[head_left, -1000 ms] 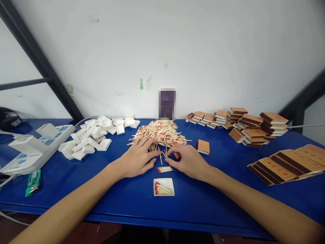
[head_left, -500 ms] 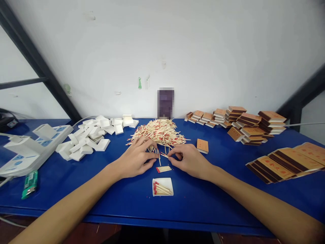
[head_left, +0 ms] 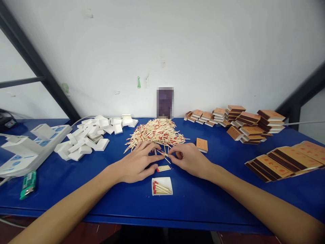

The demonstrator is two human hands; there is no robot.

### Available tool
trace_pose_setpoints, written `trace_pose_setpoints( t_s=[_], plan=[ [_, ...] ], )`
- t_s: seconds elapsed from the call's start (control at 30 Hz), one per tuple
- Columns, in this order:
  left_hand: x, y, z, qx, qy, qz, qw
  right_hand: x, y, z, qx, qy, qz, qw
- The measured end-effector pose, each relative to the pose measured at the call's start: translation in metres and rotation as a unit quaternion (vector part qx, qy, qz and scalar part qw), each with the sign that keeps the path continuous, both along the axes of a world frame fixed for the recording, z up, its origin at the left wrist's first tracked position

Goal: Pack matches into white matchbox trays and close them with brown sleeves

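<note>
A large heap of red-tipped matches (head_left: 157, 132) lies on the blue table. At its front edge my left hand (head_left: 139, 161) rests with fingers apart, the index fingertip touching loose matches (head_left: 166, 157). Facing it, my right hand (head_left: 189, 157) has thumb and index finger pinched together at the ends of those matches; what lies between the fingertips is too small to make out. Just below the fingers is a small row of matches (head_left: 164, 168), red heads to the left. Nearer the front edge, a white tray (head_left: 166, 180) holds several matches.
White empty trays (head_left: 87, 137) are heaped at the left beside a power strip (head_left: 50, 142) and a green packet (head_left: 28, 184). One matchbox (head_left: 202, 145) lies right of my right hand. Stacked matchboxes (head_left: 250, 123) and flattened sleeves (head_left: 281, 162) fill the right side.
My left hand's thumb and index finger have spread apart, and the index finger has reached right toward my right hand. The loose matches between the hands have shifted slightly.
</note>
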State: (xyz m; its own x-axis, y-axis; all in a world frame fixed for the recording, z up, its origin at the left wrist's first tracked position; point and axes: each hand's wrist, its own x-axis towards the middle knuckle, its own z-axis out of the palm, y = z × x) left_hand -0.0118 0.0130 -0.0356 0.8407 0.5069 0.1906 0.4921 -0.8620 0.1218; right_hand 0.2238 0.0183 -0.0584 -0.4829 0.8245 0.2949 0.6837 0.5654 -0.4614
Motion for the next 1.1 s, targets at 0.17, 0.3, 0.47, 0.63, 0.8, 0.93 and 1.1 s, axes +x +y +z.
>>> trace_pose_setpoints(
  t_s=[0.17, 0.3, 0.47, 0.63, 0.8, 0.93, 1.1],
  plan=[
    [-0.0002, 0.0003, 0.0000, 0.010, 0.002, -0.006, 1.000, 0.0012, 0.0000, -0.0012, 0.042, 0.012, 0.026, 0.999],
    [-0.0013, 0.0035, -0.0022, 0.045, 0.007, 0.026, 0.999, 0.0011, -0.0023, 0.0009, 0.045, 0.011, 0.030, 0.998],
    [-0.0025, 0.0058, -0.0045, 0.055, 0.017, 0.035, 0.998, 0.0009, -0.0009, 0.0009, 0.046, 0.000, 0.027, 0.999],
    [-0.0026, 0.0046, -0.0040, 0.029, 0.006, 0.025, 0.999, 0.0020, 0.0004, -0.0011, 0.048, 0.004, 0.033, 0.998],
    [-0.0024, 0.0050, -0.0040, 0.025, 0.000, 0.040, 0.999, 0.0025, 0.0004, -0.0012, 0.051, -0.009, 0.025, 0.998],
    [-0.0031, 0.0062, -0.0053, 0.032, -0.004, 0.045, 0.998, 0.0021, 0.0006, -0.0020, 0.048, -0.007, 0.029, 0.998],
    [-0.0042, 0.0071, -0.0052, 0.040, 0.002, 0.055, 0.998, 0.0040, -0.0013, -0.0006, 0.039, -0.030, 0.042, 0.998]
  ],
)
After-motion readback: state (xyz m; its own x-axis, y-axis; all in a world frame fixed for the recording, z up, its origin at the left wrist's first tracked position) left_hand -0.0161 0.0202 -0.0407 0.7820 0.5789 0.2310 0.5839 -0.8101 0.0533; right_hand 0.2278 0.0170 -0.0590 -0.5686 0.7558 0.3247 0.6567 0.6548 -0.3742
